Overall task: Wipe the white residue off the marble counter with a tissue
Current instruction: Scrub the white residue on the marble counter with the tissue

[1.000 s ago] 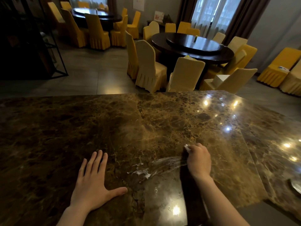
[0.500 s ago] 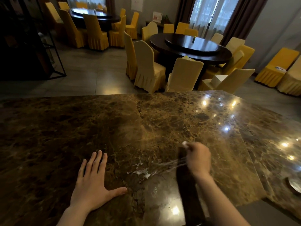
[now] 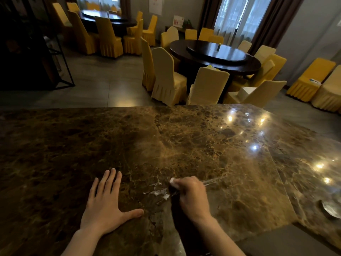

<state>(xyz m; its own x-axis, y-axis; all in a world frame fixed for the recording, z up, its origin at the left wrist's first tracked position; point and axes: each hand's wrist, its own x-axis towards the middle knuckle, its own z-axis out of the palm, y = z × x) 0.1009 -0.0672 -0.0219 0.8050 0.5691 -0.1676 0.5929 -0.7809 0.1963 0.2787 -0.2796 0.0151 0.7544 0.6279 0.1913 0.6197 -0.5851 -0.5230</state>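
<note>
My right hand (image 3: 191, 197), fisted on the tissue (image 3: 172, 181), has swept leftward onto the white residue (image 3: 158, 193) on the bench (image 3: 203, 145), thinning the streak, while my flat, empty left hand (image 3: 105, 204) braces beside it.

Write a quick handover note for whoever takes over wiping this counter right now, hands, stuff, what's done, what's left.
Left hand: open, flat on the marble counter, bracing.
Right hand: closed on the tissue, pressed to the counter.
White residue: smeared patches between the two hands, right by the tissue; a faint streak trails to the right of the right hand.
Done: wiping under way.
Left: clear the patches and the streak.
</note>
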